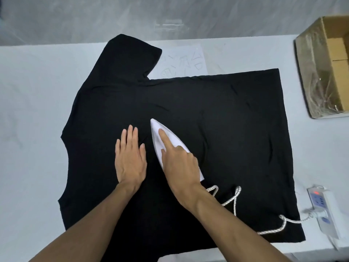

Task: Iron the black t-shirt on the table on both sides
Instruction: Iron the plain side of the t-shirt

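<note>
Two hands work on the black t-shirt [226,114], which lies spread flat over the middle of the pale desk [34,110], its straight hem toward 3 o'clock and one sleeve reaching out toward 11 o'clock. A few soft creases show across the cloth. The white iron [178,141] sits sole-down on the shirt near its centre, nose aimed at about 11 o'clock. The right hand [179,167] grasps the iron from behind, its index finger stretched forward along the top and the other fingers wrapped around the body. Just at 9 o'clock of the iron, the left hand [130,157] lies palm-down on the fabric, fingers [130,137] released, straight and close together, touching the cloth. A braided white cord [234,197] loops over the shirt from the iron's heel toward 4 o'clock, reaching a power strip [321,205] whose red light glows. An open cardboard box [317,72] stands on the desk at 2 o'clock, apart from the shirt. At 12 o'clock a sheet of paper [185,61] with faint line drawings lies beside the sleeve.
</note>
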A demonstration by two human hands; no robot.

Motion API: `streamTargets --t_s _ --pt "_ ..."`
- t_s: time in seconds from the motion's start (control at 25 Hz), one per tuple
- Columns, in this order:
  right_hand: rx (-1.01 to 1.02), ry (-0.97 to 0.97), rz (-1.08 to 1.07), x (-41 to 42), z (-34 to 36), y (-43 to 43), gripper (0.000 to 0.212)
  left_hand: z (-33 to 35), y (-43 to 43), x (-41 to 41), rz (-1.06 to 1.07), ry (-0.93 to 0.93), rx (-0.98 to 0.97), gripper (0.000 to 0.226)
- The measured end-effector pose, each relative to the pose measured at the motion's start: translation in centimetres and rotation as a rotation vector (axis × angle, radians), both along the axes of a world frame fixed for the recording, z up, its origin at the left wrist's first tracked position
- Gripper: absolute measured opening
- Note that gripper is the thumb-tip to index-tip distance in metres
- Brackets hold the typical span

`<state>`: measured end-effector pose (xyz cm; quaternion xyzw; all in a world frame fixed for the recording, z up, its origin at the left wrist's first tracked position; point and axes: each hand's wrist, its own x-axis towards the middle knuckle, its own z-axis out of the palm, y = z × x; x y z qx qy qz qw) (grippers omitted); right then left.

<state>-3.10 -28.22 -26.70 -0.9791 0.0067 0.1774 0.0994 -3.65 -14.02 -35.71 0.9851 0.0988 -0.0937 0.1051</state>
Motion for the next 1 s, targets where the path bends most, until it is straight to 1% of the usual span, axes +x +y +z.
streamTargets --t_s 0.08,0.24,0.32,0.4,0.52,0.6,0.64,0.8,1.0 --pt "0.083 0.055 -0.053 0.8 0.5 -2.3 0.062 0.0 -0.1 0.1 0.003 0.011 0.021 0.054" --pt "0.143 0.013 -0.233 2.1 1.4 -8.5 0.057 0.3 -0.4 0.1 -0.007 0.035 0.045 0.054" --pt "0.170 0.009 -0.309 2.5 1.7 -10.9 0.055 1.0 -0.9 0.4 0.033 0.046 0.055 0.054" --pt "0.189 0.006 -0.337 2.8 1.9 -12.5 0.053 2.1 -3.2 1.1 0.033 -0.006 0.010 0.053" --pt "0.194 0.000 -0.305 2.8 1.9 -12.8 0.053 2.8 -9.4 2.4 -0.172 -0.080 -0.180 0.054" --pt "0.169 0.014 -0.271 2.8 1.8 -13.1 0.054 2.0 -13.2 3.0 -0.232 -0.060 -0.208 0.054" --pt "0.154 0.019 -0.260 2.8 1.7 -13.6 0.055 1.4 -14.3 3.1 -0.225 -0.037 -0.186 0.054" --pt "0.110 0.014 -0.279 2.8 1.4 -16.3 0.055 -0.7 -15.1 2.8 -0.237 0.000 0.026 0.059" --pt "0.125 -0.007 -0.309 3.0 1.6 -19.6 0.053 -0.5 -15.4 3.0 -0.242 -0.005 0.051 0.066"
